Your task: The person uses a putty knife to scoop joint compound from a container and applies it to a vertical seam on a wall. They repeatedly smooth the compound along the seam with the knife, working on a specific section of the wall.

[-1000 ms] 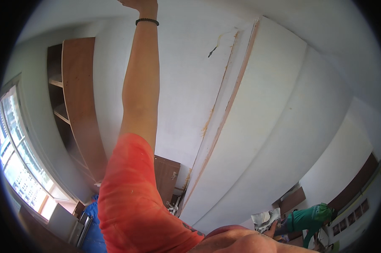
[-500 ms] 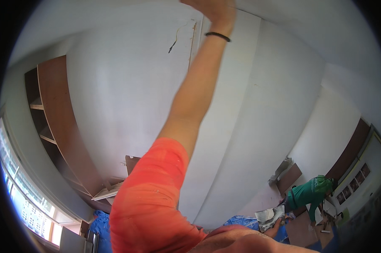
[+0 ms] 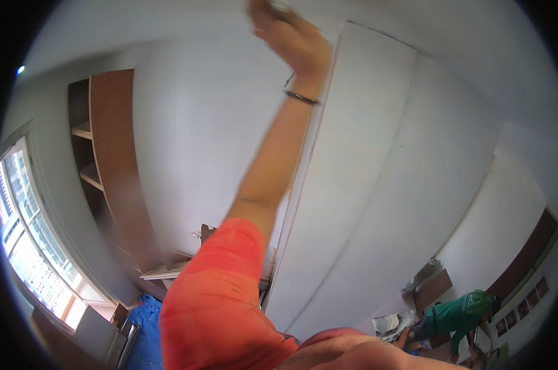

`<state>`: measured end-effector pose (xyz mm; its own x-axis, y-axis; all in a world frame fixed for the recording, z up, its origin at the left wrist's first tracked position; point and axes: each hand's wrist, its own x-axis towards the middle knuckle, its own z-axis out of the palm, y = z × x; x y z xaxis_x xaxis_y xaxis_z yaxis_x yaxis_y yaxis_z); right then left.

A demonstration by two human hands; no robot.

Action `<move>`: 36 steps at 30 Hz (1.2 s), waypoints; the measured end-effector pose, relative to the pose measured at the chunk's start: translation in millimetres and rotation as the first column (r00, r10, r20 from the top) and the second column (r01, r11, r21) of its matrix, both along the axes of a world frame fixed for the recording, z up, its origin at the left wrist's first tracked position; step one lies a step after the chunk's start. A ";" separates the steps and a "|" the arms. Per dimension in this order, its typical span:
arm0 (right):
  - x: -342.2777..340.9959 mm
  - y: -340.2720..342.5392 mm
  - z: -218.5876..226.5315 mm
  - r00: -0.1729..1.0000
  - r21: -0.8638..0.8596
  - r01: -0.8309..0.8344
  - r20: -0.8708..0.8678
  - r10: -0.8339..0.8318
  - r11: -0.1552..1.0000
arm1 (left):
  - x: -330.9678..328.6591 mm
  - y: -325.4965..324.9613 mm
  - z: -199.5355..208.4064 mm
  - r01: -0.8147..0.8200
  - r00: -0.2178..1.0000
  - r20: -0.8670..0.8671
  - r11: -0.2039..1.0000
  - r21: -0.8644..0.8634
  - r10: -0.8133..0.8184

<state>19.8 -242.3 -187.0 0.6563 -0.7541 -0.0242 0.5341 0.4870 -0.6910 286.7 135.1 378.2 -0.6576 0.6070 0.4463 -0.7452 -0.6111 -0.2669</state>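
Note:
My left arm, in an orange sleeve, stretches high up in front of a pale wall (image 3: 353, 179). At its end my left hand (image 3: 294, 40) is bent at the wrist, with a dark band (image 3: 302, 97) around that wrist. The fingers are curled about a small whitish-grey thing (image 3: 279, 7), which is blurred and cut off by the top edge. Low on the right, my right hand (image 3: 403, 338) shows only in part. It appears to grip a flat plate smeared with grey-white stuff (image 3: 387, 325); its exact kind is unclear.
Tall brown shelving (image 3: 118, 142) stands at the left, beside a bright window (image 3: 38, 228). Blue sheeting (image 3: 145, 327) covers floor at lower left. A person in green (image 3: 462, 314) bends forward at lower right, near a brown board (image 3: 433, 290).
My left hand has come further into view, lower and to the left, showing what it holds. The view has shifted, so walls and shelving sit differently. The hanging cord no longer shows.

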 end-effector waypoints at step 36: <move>40.7 38.5 33.3 0.972 0.147 -0.214 0.129 0.196 0.966 | -46.8 -102.9 0.1 -0.322 0.928 0.258 0.927 0.190 0.270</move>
